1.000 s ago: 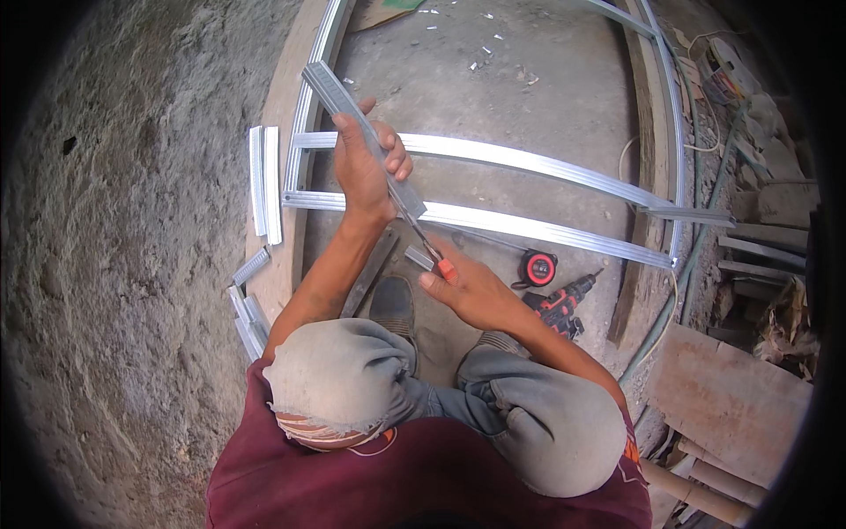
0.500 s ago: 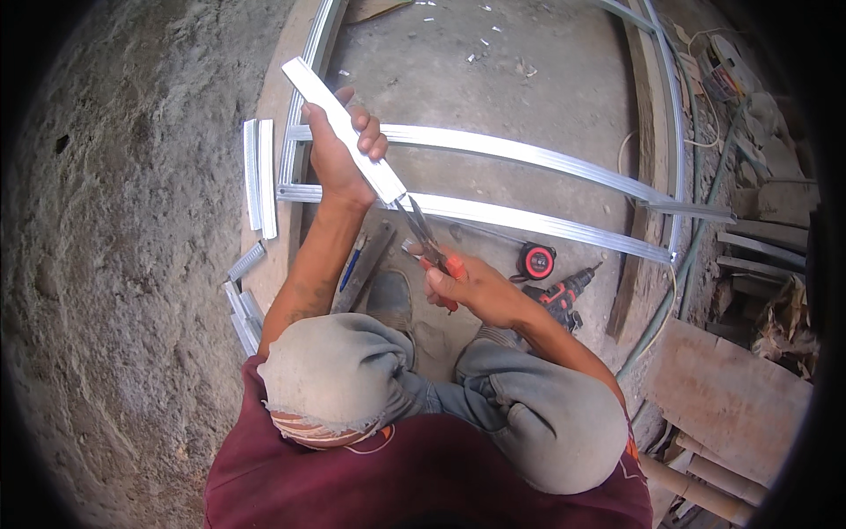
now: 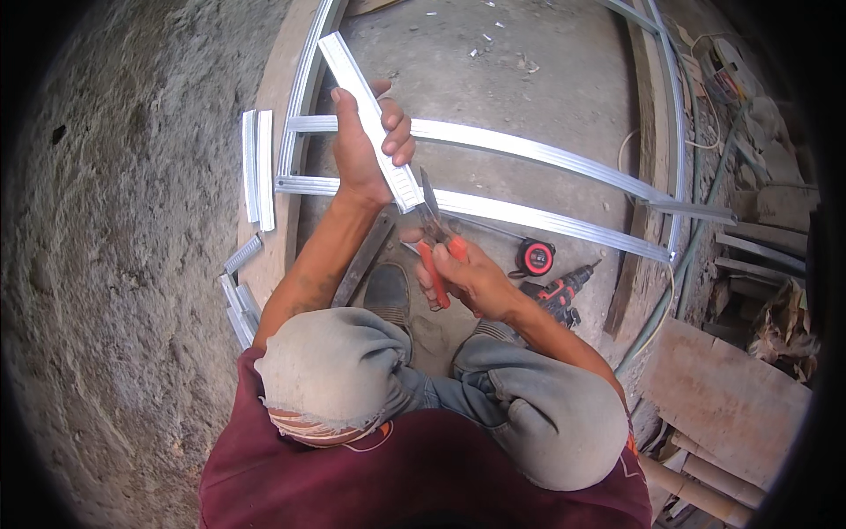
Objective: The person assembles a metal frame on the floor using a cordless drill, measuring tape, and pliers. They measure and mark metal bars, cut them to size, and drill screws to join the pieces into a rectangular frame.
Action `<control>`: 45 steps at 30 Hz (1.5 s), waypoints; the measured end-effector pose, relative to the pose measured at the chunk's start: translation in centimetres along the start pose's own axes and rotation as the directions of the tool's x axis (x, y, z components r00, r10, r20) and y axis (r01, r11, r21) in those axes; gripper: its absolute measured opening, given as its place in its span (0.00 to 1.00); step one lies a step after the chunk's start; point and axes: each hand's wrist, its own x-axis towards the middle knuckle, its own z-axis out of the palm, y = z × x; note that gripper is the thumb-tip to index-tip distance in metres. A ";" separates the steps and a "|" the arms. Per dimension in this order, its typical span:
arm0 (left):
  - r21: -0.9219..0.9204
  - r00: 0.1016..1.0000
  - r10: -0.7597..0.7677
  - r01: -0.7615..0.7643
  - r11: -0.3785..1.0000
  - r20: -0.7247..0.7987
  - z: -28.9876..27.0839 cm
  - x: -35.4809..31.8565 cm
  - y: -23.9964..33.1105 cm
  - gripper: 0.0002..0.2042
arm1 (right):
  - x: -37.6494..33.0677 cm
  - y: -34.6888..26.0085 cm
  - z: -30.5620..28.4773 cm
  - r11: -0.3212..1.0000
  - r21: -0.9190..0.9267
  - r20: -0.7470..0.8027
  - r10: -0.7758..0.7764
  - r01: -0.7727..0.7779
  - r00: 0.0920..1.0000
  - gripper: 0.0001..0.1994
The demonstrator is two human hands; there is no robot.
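Observation:
My left hand is wrapped round a short bright metal channel, tilted with its lower end toward my right hand. In my right hand is a pair of tin snips with red handles. Their handles are spread and the jaws are apart at the channel's lower end; whether a blade touches the metal I cannot tell. Beyond both hands, two long metal channels run across the frame. To the right of my right hand lie a black and red tape measure and a cordless drill.
Cut metal strips lie on a wooden beam at the left, beside a rough wall. Another wooden beam, a green hose and scrap boards are on the right. My shoe rests below the hands.
The held channel and my left hand have moved right and turned, showing a ribbed part near its lower end. The snips' handles and jaws have spread wider.

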 end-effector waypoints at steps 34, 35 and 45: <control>0.302 0.766 -0.588 0.514 0.803 0.259 2.1 -1.0 -0.3 0.26 | -3.1 -3.0 -2.1 0.809 -0.524 -0.017 0.303 -0.267 0.953 0.28; 0.318 0.751 -0.607 0.527 0.788 0.261 2.1 -1.0 -0.3 0.26 | -3.1 -3.1 -2.1 0.802 -0.528 -0.024 0.315 -0.280 0.949 0.28; 0.482 0.646 -0.722 0.565 0.670 0.248 3.5 -1.5 -0.4 0.26 | -3.9 -4.2 -2.1 0.628 -0.750 -0.034 0.279 -0.209 0.960 0.28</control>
